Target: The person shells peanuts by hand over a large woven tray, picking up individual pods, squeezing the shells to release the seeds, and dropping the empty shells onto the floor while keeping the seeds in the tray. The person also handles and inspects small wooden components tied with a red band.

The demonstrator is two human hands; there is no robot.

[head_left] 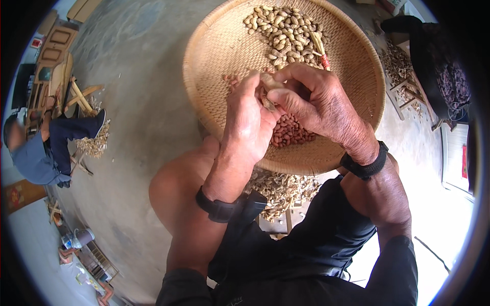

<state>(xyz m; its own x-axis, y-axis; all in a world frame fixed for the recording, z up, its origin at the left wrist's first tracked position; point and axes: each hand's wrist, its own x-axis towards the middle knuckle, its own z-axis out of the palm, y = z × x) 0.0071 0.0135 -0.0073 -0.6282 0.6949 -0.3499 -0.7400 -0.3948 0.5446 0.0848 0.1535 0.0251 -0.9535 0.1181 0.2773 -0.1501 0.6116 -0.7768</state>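
Note:
Over the wide woven basket point(204, 92), both hands meet around a peanut in its shell point(271, 81). My right hand point(326, 104) pinches it between thumb and curled forefinger. Closed about the same peanut, my left hand point(245, 122) has its palm turned up, with bits of pale shell point(268, 103) against the fingers. Unshelled peanuts point(291, 30) are heaped at the basket's far side. Below my hands lies a pile of shelled red-skinned kernels point(291, 131), partly covered by the left hand. More kernels point(230, 80) show left of the fingers.
A straw bundle tied with red point(320, 48) rests beside the unshelled peanuts. Empty shells point(286, 191) are piled beneath the basket, between my legs. At left another person point(38, 153) sits near scattered shells point(94, 137). A wooden stool point(408, 94) stands at right.

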